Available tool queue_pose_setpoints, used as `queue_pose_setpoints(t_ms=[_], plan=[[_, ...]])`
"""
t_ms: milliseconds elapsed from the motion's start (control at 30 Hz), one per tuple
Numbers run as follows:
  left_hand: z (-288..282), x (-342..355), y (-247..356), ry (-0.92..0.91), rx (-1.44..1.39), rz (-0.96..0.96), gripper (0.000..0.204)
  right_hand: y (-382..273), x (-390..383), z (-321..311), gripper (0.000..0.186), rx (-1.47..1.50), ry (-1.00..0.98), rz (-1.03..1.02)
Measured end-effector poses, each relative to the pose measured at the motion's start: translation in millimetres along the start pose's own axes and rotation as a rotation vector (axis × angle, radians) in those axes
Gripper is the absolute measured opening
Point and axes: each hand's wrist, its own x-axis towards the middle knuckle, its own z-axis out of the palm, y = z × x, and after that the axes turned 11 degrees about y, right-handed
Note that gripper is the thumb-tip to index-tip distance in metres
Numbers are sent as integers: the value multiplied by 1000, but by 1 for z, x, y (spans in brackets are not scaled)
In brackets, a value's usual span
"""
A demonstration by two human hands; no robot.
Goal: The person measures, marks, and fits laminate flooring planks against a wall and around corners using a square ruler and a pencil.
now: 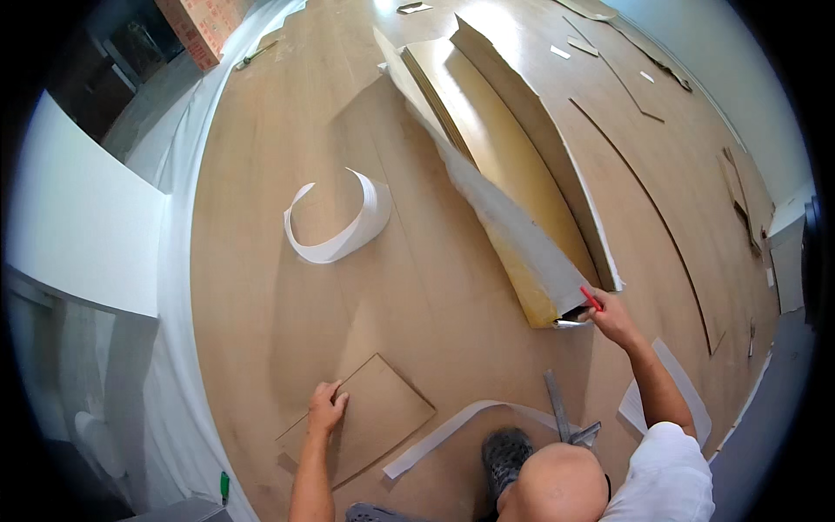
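We have our left hand (327,407) at the far left edge of a flat brown board (378,422), its fingers bent with the thumb set apart; we cannot tell whether they pinch the edge or merely rest on it. The board lies on the floor, mostly to the right of those fingers and nearer our body, its corner turned away from us. The touch there probably steadies it.

Our right hand (616,322) closes around a red pencil (591,298), which slants up across the fingers; carrying it this way seems to leave the fingertips some freedom. They reach the near end of a long open carton (557,252), though whether they grip it is hidden. Beyond them, brown planks (496,122) lie lengthwise inside, perhaps left there so the carton's walls hold them together.

Below the right fingers, toward our knee (557,487), a metal square (557,407) lies, likely put there for easy reach. A pale strip (435,442) curves across the floor between both hands, nearer us. Well beyond the left fingers, a white sheet (370,217) stands curled on its edge, apparently holding its own bend.
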Motion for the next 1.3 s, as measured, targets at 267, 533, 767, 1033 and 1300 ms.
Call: queue_pose_setpoints(t_ms=[267, 533, 767, 1033, 1300], plan=[[15, -29, 2, 334, 207, 142, 30, -27, 78, 61, 53, -597, 344, -217], [74, -65, 58, 474, 228, 244, 34, -32, 103, 154, 117, -945, 296, 91], [164, -81, 153, 410, -58, 369, 32, -50, 131, 198, 99, -1111, 139, -119], [76, -76, 157, 386, -184, 635, 26, 79, 180, 86, 53, -385, 276, -75], [98, -79, 90, 492, -229, 368, 27, -58, 129, -2, 35, -725, 155, -474]])
